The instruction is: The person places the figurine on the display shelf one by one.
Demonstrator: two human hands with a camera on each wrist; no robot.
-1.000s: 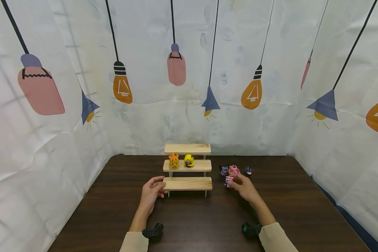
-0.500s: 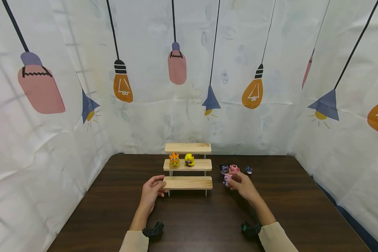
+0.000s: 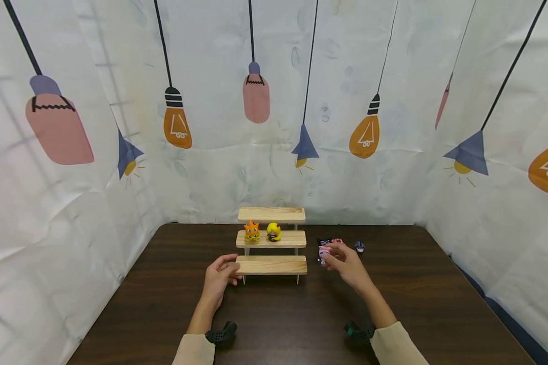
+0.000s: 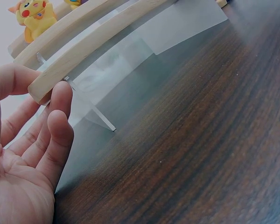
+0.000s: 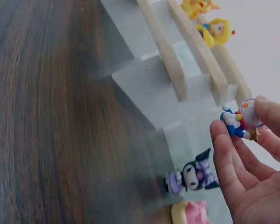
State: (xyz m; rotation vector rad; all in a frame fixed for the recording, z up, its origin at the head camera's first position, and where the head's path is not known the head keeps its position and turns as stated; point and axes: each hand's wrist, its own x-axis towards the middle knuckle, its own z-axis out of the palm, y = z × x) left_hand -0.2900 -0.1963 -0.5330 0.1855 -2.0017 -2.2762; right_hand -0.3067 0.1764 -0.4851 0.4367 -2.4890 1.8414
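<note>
My left hand (image 3: pixel 220 278) pinches the left end of the lowest board of a three-tier wooden display stand (image 3: pixel 271 265), thumb on top and fingers beneath. In my right hand (image 3: pixel 350 268), between thumb and fingertips, is a small figurine (image 5: pixel 238 121) with a white head, blue outfit and gold star. It is held to the right of the stand. On the middle board stand an orange-and-yellow figurine (image 3: pixel 251 231) and a yellow-haired figurine (image 3: pixel 273 232). Below my right fingers is a black-and-purple figurine (image 5: pixel 189 178), beside a pink figurine (image 5: pixel 196 213).
A small dark-blue figurine (image 3: pixel 359 247) lies farther right on the dark wooden table (image 3: pixel 283 324). Thin clear supports (image 4: pixel 95 112) hold the boards up. A lamp-patterned white cloth (image 3: pixel 219 177) hangs around the table's back and sides.
My right hand has moved left toward the stand with the figurine, now overlapping the pink and black-and-purple figurines in the head view. My left hand stays on the lowest board.
</note>
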